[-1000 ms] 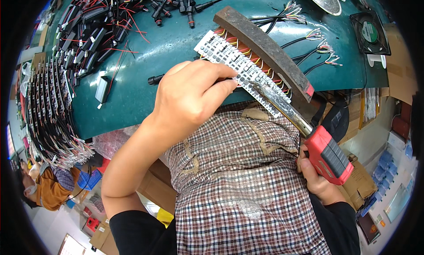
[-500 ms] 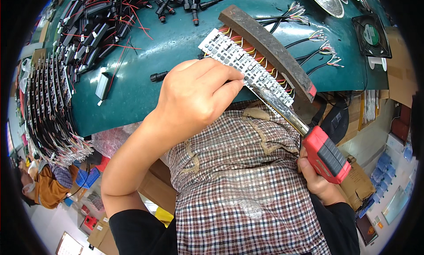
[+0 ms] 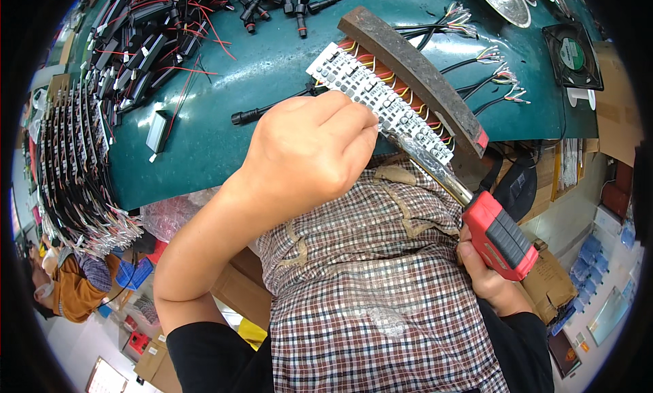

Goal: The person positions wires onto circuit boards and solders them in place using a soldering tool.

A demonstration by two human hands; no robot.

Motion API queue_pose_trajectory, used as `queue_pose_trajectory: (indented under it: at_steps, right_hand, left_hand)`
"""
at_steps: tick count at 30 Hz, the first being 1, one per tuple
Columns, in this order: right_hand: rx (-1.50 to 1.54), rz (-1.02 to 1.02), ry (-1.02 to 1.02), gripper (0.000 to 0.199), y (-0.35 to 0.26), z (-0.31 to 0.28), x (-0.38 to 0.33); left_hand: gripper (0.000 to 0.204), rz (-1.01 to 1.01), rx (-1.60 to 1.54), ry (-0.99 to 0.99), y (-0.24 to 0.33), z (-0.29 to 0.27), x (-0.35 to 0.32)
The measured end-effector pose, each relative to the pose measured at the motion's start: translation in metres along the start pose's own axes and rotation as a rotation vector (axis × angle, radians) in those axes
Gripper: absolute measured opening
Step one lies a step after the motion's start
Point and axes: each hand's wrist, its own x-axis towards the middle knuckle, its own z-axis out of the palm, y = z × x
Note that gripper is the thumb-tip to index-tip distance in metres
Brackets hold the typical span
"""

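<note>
white led strip (image 3: 381,100) at bench edge (image 3: 204,182), left hand (image 3: 309,151) pinning, right hand (image 3: 486,274) below.

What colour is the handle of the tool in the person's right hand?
Red, with a dark ribbed grip panel. The tool's handle in the right hand shows clearly in the head view.

Viewpoint: a single head-worn fisheye, looking steeply down over the person's own chest.
Facing: toward the green bench (image 3: 272,73), which fills the upper frame beyond the left hand (image 3: 309,155).
Nearness: close; the left hand sits mid-frame, the right hand (image 3: 486,274) low and to its right.
Distortion: edges bend near the dark round rim.
Shared view: only one view present.
</note>
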Motion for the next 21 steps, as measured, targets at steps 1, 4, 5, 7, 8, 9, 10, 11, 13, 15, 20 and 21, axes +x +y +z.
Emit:
queue_pose_trajectory:
  at_steps: [1,4,5,7,8,9,10,11,13,15,20,21]
  right_hand:
    - [-0.012,-0.021,-0.003,0.024,0.001,0.0,0.0]
    - [-0.036,-0.04,-0.025,0.024,0.004,-0.003,-0.002]
    - [-0.05,-0.036,-0.041,0.024,0.005,-0.004,-0.003]
    - [-0.068,-0.028,-0.035,0.023,0.013,-0.007,-0.011]
    - [-0.086,-0.02,-0.03,0.023,0.015,-0.007,-0.013]
    - [-0.085,-0.021,-0.029,0.023,0.015,-0.007,-0.013]
    - [-0.069,-0.025,-0.018,0.023,0.015,-0.006,-0.013]
    - [-0.053,-0.029,-0.007,0.022,0.015,-0.006,-0.013]
    - [-0.045,-0.02,0.0,0.022,0.013,-0.005,-0.011]
    - [-0.037,-0.014,0.005,0.022,0.013,-0.005,-0.009]
    - [0.001,0.088,0.044,0.019,0.018,-0.009,-0.018]
    - [-0.068,0.042,0.078,0.019,0.024,-0.008,-0.023]
  left_hand:
    - [0.017,-0.007,0.023,-0.01,0.002,0.0,0.0]
    - [0.017,-0.018,0.054,-0.035,0.005,-0.001,0.0]
    - [0.017,-0.02,0.061,-0.05,0.006,-0.001,0.0]
    - [0.017,-0.017,0.063,-0.062,0.005,-0.002,0.0]
    - [0.017,-0.015,0.067,-0.074,0.005,-0.002,0.001]
    - [0.017,-0.014,0.068,-0.075,0.005,-0.002,0.001]
    - [0.017,-0.017,0.062,-0.075,0.005,-0.002,0.001]
    - [0.017,-0.019,0.056,-0.076,0.005,-0.002,0.002]
    - [0.016,-0.017,0.066,-0.087,0.006,-0.003,0.002]
    - [0.016,-0.017,0.079,-0.097,0.006,-0.004,0.002]
    - [0.015,-0.012,0.079,-0.077,0.008,-0.004,0.003]
    - [0.014,-0.016,0.091,-0.057,0.01,-0.006,0.0]
